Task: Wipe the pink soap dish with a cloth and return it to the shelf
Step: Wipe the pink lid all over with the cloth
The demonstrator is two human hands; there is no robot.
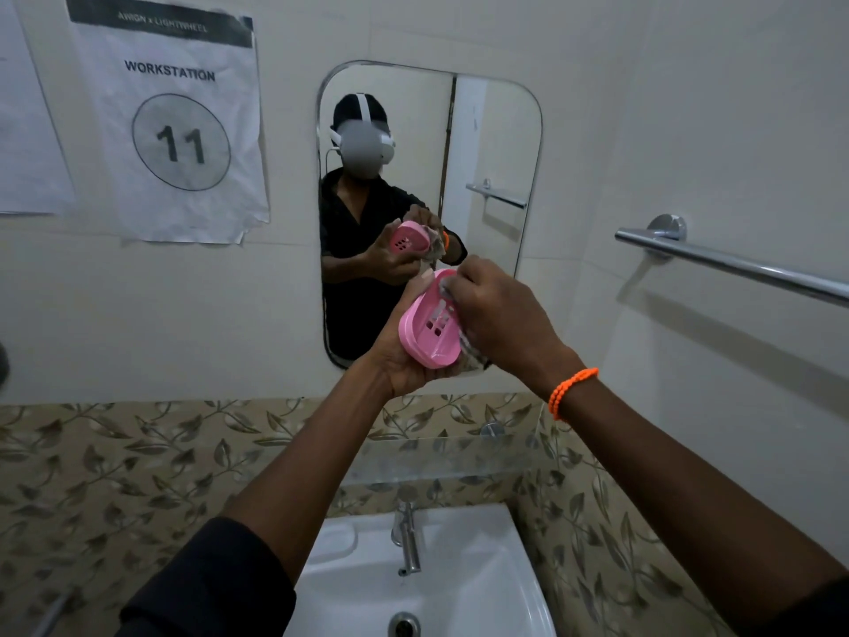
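The right hand (498,314) has its fingers (464,278) curled round the cloth (473,356), pressing it into the far end of the pink soap dish (429,331). The left hand (404,365) cups the dish from beneath, its long axis tilted up-right, above the glass shelf (441,457).

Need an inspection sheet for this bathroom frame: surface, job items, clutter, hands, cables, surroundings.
Surface: white sink with a chrome tap; glass shelf above it, nothing seen on it.
Job's things: pink soap dish held up in front of the mirror; cloth bunched against its right side.
Clutter: nothing seen.
Hands: left hand grips the soap dish from below; right hand holds the cloth against the dish, orange bracelet on that wrist.
Cables: nothing seen.
Surroundings: paper sign reading WORKSTATION 11, towel bar on the right wall, leaf-patterned tiles.
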